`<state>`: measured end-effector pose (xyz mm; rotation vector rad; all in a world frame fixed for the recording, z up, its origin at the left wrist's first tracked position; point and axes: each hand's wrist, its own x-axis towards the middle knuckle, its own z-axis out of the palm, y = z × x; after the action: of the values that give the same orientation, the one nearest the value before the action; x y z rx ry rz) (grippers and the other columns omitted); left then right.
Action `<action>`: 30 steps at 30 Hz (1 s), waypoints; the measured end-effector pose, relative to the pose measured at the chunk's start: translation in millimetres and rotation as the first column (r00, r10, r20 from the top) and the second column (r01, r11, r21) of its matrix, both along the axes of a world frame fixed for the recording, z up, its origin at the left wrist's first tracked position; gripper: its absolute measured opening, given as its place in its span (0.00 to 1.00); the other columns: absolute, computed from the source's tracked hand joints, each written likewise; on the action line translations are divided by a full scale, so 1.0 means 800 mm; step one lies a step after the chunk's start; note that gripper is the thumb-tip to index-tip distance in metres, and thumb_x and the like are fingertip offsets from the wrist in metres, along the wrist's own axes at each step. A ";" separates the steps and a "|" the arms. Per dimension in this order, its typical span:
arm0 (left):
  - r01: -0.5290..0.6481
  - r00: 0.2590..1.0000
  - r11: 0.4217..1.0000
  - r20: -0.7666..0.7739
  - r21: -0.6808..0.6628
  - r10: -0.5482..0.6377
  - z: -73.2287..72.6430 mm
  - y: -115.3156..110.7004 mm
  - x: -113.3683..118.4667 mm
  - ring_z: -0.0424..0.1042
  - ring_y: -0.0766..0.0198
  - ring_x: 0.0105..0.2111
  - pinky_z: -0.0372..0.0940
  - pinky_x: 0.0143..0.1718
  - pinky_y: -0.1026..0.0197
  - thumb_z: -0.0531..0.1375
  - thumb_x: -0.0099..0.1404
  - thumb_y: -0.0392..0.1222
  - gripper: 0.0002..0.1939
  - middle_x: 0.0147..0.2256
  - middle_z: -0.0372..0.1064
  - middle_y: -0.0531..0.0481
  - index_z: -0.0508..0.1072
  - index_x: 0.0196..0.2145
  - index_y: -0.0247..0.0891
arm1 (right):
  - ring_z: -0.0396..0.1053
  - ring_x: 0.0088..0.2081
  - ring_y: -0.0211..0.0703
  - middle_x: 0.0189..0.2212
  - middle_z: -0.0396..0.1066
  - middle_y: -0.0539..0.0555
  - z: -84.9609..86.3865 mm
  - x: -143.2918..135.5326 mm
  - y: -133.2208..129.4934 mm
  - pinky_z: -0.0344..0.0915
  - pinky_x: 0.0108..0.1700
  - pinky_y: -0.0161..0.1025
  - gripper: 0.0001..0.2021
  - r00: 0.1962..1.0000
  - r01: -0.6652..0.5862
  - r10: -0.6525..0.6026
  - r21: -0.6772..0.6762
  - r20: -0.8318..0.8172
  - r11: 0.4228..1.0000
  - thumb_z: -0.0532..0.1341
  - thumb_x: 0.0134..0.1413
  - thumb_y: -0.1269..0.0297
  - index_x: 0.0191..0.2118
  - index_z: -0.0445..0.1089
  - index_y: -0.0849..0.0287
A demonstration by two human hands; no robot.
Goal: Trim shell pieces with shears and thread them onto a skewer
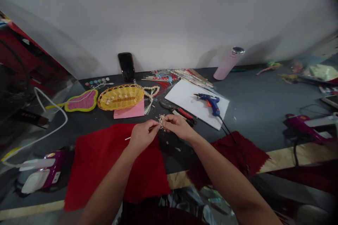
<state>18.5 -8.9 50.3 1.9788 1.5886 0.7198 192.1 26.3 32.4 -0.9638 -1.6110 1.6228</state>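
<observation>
My left hand (144, 134) is closed around a thin white stick (127, 138), whose end juts out behind the palm. Fingertip to fingertip with it, my right hand (179, 126) pinches something too small to make out. Both hands meet over a small heap of beige bits (162, 117) on the dark tabletop. Beneath my left hand and forearm lies a red felt sheet (92, 161). Just beyond my right hand are pliers (169, 106) and a red-handled cutting tool (185, 114).
A yellow woven basket (121, 105) holds a few pale pieces, with a pink pad (132, 111) under it. A blue glue gun (211, 102) rests on a white board (182, 93), its cord trailing forward. A phone (126, 66) and pink tumbler (228, 64) stand behind.
</observation>
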 end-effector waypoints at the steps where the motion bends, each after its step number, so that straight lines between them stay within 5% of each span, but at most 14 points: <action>1: -0.004 1.000 1.000 0.003 0.001 0.004 0.000 0.000 0.000 0.72 0.65 0.33 0.62 0.34 0.65 0.53 0.62 0.45 0.11 0.33 0.75 0.53 0.73 0.36 0.42 | 0.59 0.24 0.33 0.21 0.62 0.47 0.001 0.000 0.000 0.56 0.28 0.33 0.11 1.000 0.002 -0.002 -0.005 0.001 1.000 0.57 0.51 0.57 0.27 0.65 0.60; 30: -0.018 1.000 1.000 0.008 0.025 0.018 0.000 0.000 0.000 0.71 0.67 0.29 0.60 0.31 0.66 0.53 0.61 0.45 0.11 0.30 0.74 0.53 0.74 0.33 0.41 | 0.58 0.24 0.33 0.21 0.62 0.47 -0.002 -0.002 0.000 0.56 0.28 0.32 0.12 1.000 -0.005 0.005 0.014 0.004 1.000 0.57 0.52 0.56 0.27 0.64 0.60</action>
<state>18.2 -8.7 49.9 1.9793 1.6029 0.7567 190.5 26.5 30.4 -0.9577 -1.6262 1.6118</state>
